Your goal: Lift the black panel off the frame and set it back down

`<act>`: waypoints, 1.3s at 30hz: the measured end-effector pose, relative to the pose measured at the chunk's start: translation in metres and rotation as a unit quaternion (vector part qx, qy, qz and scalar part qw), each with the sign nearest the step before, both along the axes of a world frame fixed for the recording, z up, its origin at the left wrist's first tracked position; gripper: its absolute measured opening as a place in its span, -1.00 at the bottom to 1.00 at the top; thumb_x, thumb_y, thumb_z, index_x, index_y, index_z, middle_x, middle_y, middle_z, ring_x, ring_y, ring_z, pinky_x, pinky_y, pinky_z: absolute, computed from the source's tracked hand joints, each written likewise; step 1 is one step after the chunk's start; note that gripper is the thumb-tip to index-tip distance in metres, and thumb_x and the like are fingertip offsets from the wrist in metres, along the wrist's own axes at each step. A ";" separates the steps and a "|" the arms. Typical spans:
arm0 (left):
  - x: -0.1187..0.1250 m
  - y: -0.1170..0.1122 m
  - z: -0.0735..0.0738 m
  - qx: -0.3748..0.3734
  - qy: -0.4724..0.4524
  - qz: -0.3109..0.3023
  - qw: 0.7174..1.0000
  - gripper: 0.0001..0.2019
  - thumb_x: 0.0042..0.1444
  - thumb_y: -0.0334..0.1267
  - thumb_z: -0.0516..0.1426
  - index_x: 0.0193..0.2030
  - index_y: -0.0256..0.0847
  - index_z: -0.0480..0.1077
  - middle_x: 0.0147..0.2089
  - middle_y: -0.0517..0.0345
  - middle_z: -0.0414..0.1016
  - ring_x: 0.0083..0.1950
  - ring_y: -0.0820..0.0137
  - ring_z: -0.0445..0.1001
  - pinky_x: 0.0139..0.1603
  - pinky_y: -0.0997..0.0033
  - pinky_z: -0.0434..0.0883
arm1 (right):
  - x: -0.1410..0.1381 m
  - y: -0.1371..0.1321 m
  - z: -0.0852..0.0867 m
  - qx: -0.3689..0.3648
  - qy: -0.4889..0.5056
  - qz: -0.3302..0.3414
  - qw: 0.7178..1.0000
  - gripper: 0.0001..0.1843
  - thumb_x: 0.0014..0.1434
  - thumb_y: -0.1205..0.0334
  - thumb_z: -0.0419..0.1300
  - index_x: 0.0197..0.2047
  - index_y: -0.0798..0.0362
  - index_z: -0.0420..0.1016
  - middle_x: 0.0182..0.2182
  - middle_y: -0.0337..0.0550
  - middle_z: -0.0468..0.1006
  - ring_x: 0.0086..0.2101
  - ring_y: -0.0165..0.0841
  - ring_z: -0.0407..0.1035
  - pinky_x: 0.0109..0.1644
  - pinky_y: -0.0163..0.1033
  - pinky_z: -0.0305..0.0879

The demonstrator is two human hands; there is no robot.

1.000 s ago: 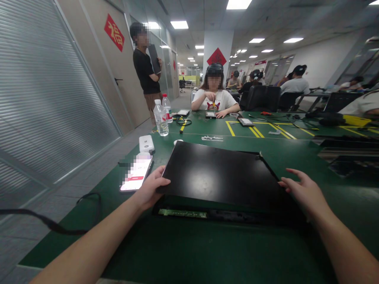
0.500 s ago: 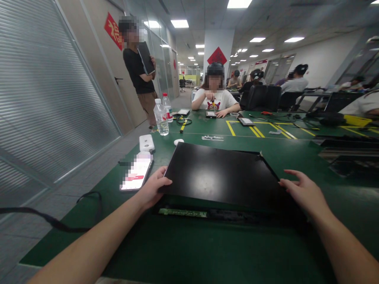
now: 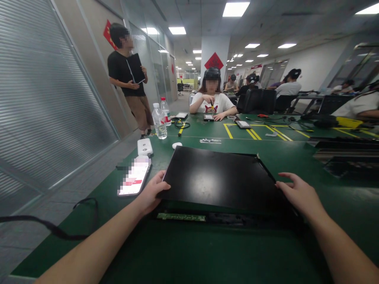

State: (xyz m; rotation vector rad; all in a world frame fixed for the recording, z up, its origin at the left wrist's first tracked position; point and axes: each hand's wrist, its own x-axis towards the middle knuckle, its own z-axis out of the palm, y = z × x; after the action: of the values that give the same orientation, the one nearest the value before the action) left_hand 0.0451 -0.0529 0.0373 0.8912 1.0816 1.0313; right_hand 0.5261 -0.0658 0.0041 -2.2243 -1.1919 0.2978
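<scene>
A large flat black panel lies on the green table, its near edge raised above a dark frame with a green circuit strip. My left hand grips the panel's left near corner, thumb on top. At the panel's right edge rests my right hand, fingers partly spread and touching the edge.
A lit phone lies left of the panel, with a white device and water bottles beyond. A black cable hangs off the table's left edge. A seated person works opposite; another person stands at left holding a dark panel.
The standing person has walked closer along the left wall. My hands and the black panel have stayed nearly where they were; the view has tilted down slightly.
</scene>
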 end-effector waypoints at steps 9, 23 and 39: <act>-0.002 0.004 -0.013 0.016 -0.037 0.009 0.999 -0.31 -0.23 -0.34 0.38 0.15 -0.20 0.42 -0.08 0.05 0.73 -0.03 0.05 0.72 -0.17 0.29 0.56 | 0.004 0.003 -0.008 0.004 -0.020 0.017 1.000 -0.43 0.09 -0.10 0.20 0.11 -0.06 0.65 -0.27 -0.03 0.75 -0.23 -0.04 0.61 -0.15 -0.04 0.40; -0.005 0.004 -0.004 0.057 0.019 0.022 0.998 -0.19 -0.15 -0.09 0.56 0.26 -0.19 0.46 0.20 -0.16 0.70 0.27 -0.09 0.64 0.14 0.14 0.61 | 0.007 0.005 -0.015 0.004 -0.054 0.040 0.998 -0.46 0.14 -0.09 0.14 0.07 -0.07 0.66 -0.28 -0.08 0.77 -0.26 -0.09 0.63 -0.21 -0.07 0.41; -0.016 0.012 -0.010 0.149 0.229 -0.018 0.962 -0.32 -0.10 0.11 0.48 0.15 -0.14 0.57 0.29 -0.17 0.64 0.39 -0.23 0.52 0.48 -0.21 0.36 | 0.004 0.004 -0.010 -0.001 -0.057 0.029 0.998 -0.53 0.12 -0.05 0.14 -0.01 -0.09 0.71 -0.31 -0.09 0.75 -0.23 -0.07 0.61 -0.17 -0.04 0.41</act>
State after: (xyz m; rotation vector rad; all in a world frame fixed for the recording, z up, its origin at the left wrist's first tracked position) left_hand 0.0293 -0.0413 0.0270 1.4377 1.3043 0.9968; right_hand 0.5300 -0.0621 -0.0062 -2.2369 -1.3181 0.1967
